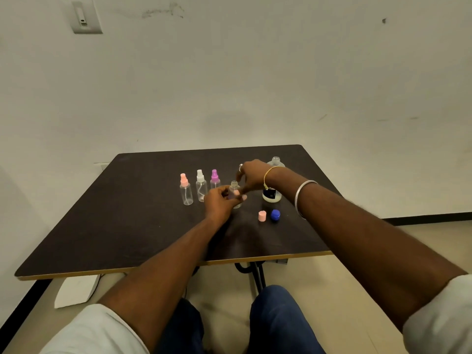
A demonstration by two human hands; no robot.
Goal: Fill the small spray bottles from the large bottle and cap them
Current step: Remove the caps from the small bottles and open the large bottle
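A small clear spray bottle [234,186] stands uncapped at the table's middle, with my left hand [221,204] wrapped around its lower part. My right hand [251,178] hovers just above and to the right of it, fingers curled down towards the open neck. Something pale pink shows between the two hands; I cannot tell whether it is a spray head or a fingertip. The large bottle [275,162] stands uncapped behind my right wrist, partly hidden. Three capped small bottles stand in a row to the left: pink-topped [185,190], white-topped [200,186] and purple-topped [215,178].
A loose pink cap [262,216] and a blue cap [275,215] lie on the dark table [115,226] in front of the large bottle. A white wall rises just behind the table. My knees are under the near edge.
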